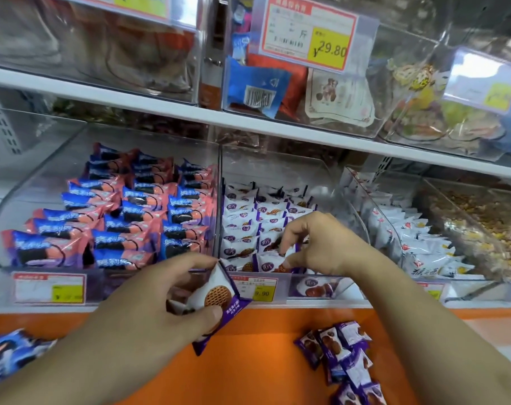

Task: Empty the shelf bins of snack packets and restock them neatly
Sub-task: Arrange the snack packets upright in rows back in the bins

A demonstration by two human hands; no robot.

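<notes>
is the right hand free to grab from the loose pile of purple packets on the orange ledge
Probably not yet: the right hand is up in the clear middle bin, fingers among white-and-purple packets. The loose pile of purple packets lies uncovered below.

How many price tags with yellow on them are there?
5: top left edge, the 29.80 tag, upper right bin, lower left bin, the 9.90 tag. A sixth may peek out lower right.

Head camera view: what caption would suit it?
Left hand holds a waffle packet while right hand tidies the middle bin.
</notes>
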